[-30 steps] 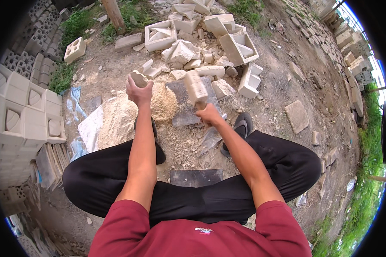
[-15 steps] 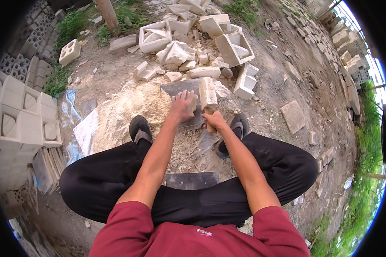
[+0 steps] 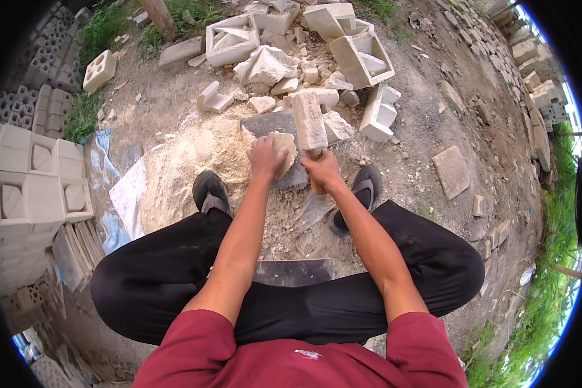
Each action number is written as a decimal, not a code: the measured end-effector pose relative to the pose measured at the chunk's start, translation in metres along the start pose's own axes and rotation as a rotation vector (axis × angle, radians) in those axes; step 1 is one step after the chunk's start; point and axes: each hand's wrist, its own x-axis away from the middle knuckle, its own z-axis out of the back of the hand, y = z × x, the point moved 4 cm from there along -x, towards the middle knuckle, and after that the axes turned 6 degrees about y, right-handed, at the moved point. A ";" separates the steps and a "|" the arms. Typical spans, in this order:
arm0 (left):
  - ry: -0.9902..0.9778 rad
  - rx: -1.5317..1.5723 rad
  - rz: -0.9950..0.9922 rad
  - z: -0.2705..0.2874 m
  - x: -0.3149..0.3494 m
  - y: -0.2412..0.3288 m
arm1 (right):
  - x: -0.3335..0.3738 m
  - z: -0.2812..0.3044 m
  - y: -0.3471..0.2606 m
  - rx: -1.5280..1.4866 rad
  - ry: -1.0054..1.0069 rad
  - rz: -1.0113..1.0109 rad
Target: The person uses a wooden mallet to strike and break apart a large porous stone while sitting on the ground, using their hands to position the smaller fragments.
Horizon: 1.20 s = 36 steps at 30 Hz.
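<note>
My left hand grips a pale chunk of broken block over a dark flat slab. The chunk stands tilted, its broad face turned right. In my right hand is the handle of a mallet with a long, dusty, block-shaped head. That head is raised over the slab's right side, apart from the chunk. Left of the slab spreads a heap of crushed, sand-coloured powder.
Broken pale blocks pile up beyond the slab. White moulded blocks are stacked at the left, near a white sheet. A dark plate lies between my legs. My sandalled feet flank the work, and a flat stone lies to the right.
The mallet has come up and nearer to me, its head now larger in view. The chunk in my left hand has turned, showing more of its broad face.
</note>
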 end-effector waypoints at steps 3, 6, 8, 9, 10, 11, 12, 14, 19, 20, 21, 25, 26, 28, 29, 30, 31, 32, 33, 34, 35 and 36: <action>-0.026 0.092 0.140 0.006 -0.008 0.004 | 0.008 -0.004 0.006 0.103 0.013 0.113; -0.010 0.148 0.160 0.008 -0.016 0.014 | 0.005 -0.005 0.023 0.213 0.019 0.059; -0.010 0.208 0.208 0.013 -0.017 0.010 | -0.001 -0.003 0.014 0.200 -0.091 -0.063; -0.037 0.208 0.223 0.013 -0.016 0.010 | -0.005 0.000 0.010 0.194 -0.142 -0.127; -0.057 0.205 0.238 0.016 -0.019 0.008 | -0.007 0.002 0.001 0.206 -0.171 -0.156; -0.078 0.202 0.253 0.018 -0.020 0.006 | -0.006 0.002 -0.005 0.176 -0.134 -0.122; -0.050 0.198 0.223 0.021 -0.020 0.009 | -0.004 0.001 -0.011 0.146 -0.098 -0.089; -0.022 0.192 0.204 0.020 -0.021 0.014 | -0.007 0.000 -0.004 0.113 -0.034 -0.022; -0.086 0.192 0.253 0.014 -0.028 0.034 | -0.006 -0.001 0.043 0.144 -0.012 0.019; -0.089 0.183 0.254 0.013 -0.030 0.033 | -0.007 -0.001 0.040 0.140 -0.013 -0.010; -0.094 0.174 0.253 0.011 -0.033 0.033 | -0.010 0.000 0.036 0.136 -0.011 -0.039; -0.087 0.111 0.250 0.019 -0.033 0.016 | 0.002 -0.006 -0.018 -0.031 -0.011 -0.016; -0.085 0.104 0.244 0.019 -0.033 0.017 | 0.000 -0.007 -0.013 -0.050 -0.042 -0.026; -0.111 0.075 0.248 0.021 -0.032 0.024 | 0.007 -0.019 0.011 -0.001 0.048 0.042; -0.138 0.059 0.249 0.020 -0.034 0.035 | 0.006 -0.018 0.030 0.026 0.107 0.082; -0.173 0.046 0.235 0.015 -0.035 0.052 | -0.002 -0.008 0.058 0.235 0.131 0.110; -0.147 0.030 0.223 0.015 -0.036 0.051 | -0.003 -0.010 0.058 0.222 0.145 0.139; -0.122 0.015 0.209 0.014 -0.037 0.052 | -0.005 -0.008 0.058 0.208 0.162 0.167; -0.098 0.002 0.193 0.013 -0.038 0.053 | -0.007 -0.004 0.058 0.195 0.182 0.195; -0.101 -0.016 0.260 0.020 -0.031 0.013 | 0.008 -0.026 0.025 0.102 -0.076 -0.142; -0.123 0.008 0.261 0.019 -0.035 0.014 | -0.001 -0.018 0.017 0.155 -0.051 -0.098; -0.139 0.028 0.270 0.019 -0.038 0.012 | -0.005 -0.015 0.007 0.116 0.002 -0.060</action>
